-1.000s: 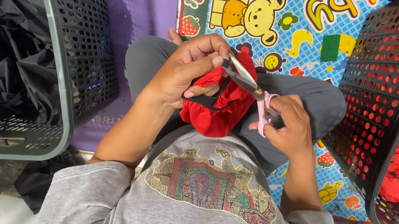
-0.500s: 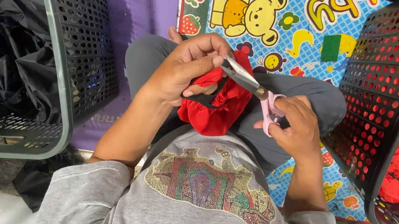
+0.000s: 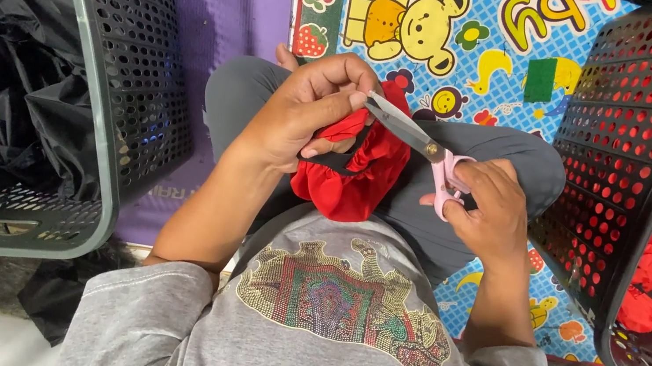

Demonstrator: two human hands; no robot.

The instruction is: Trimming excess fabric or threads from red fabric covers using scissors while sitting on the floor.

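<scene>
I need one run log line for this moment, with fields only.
left hand: holds red cloth | right hand: holds pink-handled scissors, blades at cloth | baskets: black fabric left, red fabric right

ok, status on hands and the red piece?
Left hand pinching red fabric. Right hand in pink-handled scissors, blade tips at left fingertips. Both over lap; nothing blocking.

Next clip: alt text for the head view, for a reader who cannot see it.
A seated person's left hand holds a red fabric piece while the right hand works pink-handled scissors at it. A black basket of black fabric stands on the left, a black basket of red fabric on the right.
</scene>
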